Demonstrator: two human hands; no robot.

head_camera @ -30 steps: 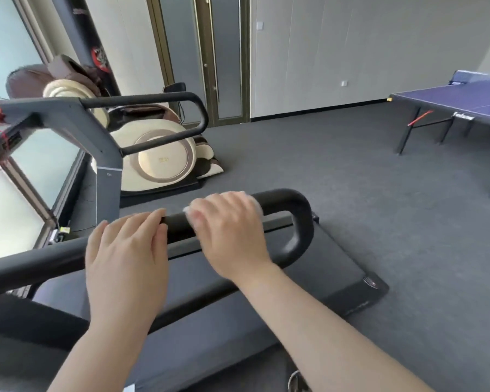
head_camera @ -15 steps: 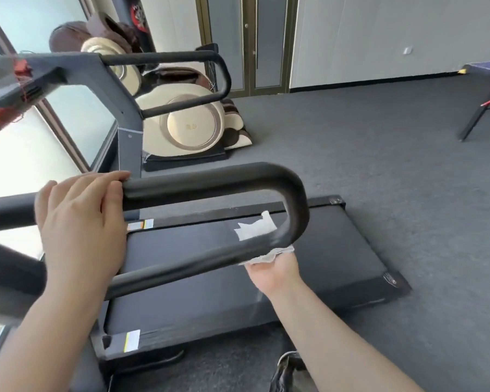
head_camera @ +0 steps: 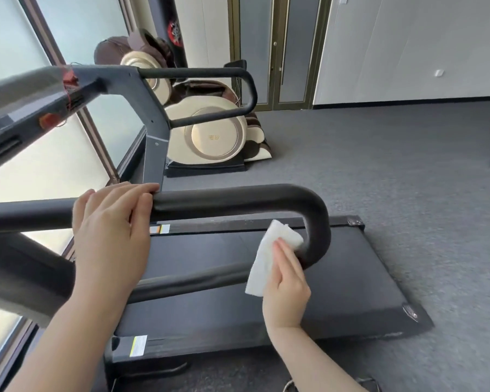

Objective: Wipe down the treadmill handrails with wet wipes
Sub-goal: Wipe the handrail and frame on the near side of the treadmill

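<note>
Right grip [head_camera: 287, 281] presses white wipe [head_camera: 269, 257] against handrail [head_camera: 317, 236].

A single head-worn wide-angle camera looks forward and steeply down from beside the treadmill, close above its near handrail [head_camera: 238, 198], which crosses the middle of the frame. The left hand [head_camera: 111, 236] and right hand [head_camera: 287, 281] sit very near the lens. Straight edges bow toward the borders, probably from lens distortion.
</note>
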